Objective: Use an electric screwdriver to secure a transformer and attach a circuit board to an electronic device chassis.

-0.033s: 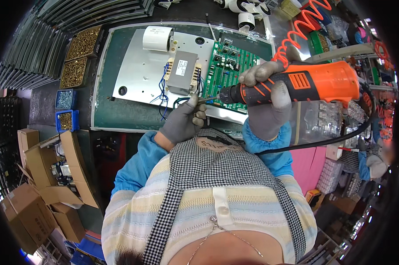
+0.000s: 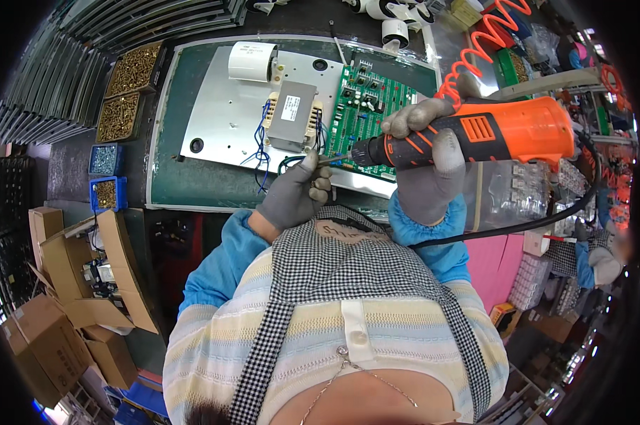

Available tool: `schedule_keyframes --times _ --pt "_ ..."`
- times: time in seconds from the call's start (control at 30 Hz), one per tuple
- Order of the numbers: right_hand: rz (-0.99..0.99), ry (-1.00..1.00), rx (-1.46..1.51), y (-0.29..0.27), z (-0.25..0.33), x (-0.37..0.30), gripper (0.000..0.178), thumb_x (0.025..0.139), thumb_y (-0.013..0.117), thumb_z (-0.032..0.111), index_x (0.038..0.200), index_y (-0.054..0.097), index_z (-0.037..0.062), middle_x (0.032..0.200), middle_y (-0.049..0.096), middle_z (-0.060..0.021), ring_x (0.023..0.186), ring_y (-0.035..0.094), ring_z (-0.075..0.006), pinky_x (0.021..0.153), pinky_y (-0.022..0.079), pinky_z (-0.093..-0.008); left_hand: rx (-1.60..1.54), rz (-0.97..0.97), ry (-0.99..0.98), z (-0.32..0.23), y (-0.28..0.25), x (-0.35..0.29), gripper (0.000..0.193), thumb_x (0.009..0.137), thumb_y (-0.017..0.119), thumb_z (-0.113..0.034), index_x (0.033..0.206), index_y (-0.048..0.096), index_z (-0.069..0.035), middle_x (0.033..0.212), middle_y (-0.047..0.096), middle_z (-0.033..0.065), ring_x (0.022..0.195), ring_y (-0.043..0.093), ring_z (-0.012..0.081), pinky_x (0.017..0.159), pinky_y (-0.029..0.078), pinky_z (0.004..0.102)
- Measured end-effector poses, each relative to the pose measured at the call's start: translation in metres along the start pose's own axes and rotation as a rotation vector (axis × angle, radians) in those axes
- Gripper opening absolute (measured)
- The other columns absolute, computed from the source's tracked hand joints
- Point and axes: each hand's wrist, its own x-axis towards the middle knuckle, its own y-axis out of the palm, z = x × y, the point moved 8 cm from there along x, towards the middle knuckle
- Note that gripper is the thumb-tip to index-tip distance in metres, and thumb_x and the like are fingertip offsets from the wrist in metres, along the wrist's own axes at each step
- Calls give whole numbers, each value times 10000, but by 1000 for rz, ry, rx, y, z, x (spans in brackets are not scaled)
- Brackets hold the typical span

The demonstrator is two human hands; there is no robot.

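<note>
My right hand (image 2: 437,152), in a grey glove, is wrapped round an orange and black electric screwdriver (image 2: 514,133) lying nearly level, its bit (image 2: 333,159) pointing left. At the tip of the bit, my gloved left hand (image 2: 296,188) is closed in a pinch; what its fingertips hold is too small to tell. Just beyond them a grey transformer (image 2: 293,117) with blue wires (image 2: 261,145) sits on a silver metal plate (image 2: 217,117). To its right is a green circuit board (image 2: 362,117) with many components. A white cylinder (image 2: 252,61) lies at the plate's far edge.
Bins of brass screws (image 2: 133,69) and small blue boxes (image 2: 107,194) of hardware stand left of the green work mat (image 2: 165,166). A black cable (image 2: 546,221) runs from the screwdriver past my right arm. An orange coiled hose (image 2: 468,65) hangs at the right. Open cartons (image 2: 121,248) stand lower left.
</note>
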Motion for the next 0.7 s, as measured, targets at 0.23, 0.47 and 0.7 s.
schedule_keyframes --times 0.23,0.47,0.7 --pt "-71 9 -30 -17 -6 -9 697 879 624 64 1472 258 67 951 643 -133 811 660 -234 784 572 -451 -48 67 -24 3 4 1 257 1017 538 -321 1102 524 -80 926 508 9 737 447 72 590 420 175" --pt "-97 -22 -59 -17 -5 -12 720 874 649 64 1472 250 63 944 647 -127 803 665 -234 775 578 -454 -95 78 -39 5 0 3 281 1018 535 -320 1118 531 -58 939 508 11 775 470 79 614 443 180" --pt "-135 -33 -64 -23 -7 -9 694 872 596 30 1468 240 48 925 640 -126 785 652 -227 774 572 -452 -40 51 6 3 5 3 389 1026 487 -373 1170 507 -13 987 543 24 809 522 76 651 480 176"
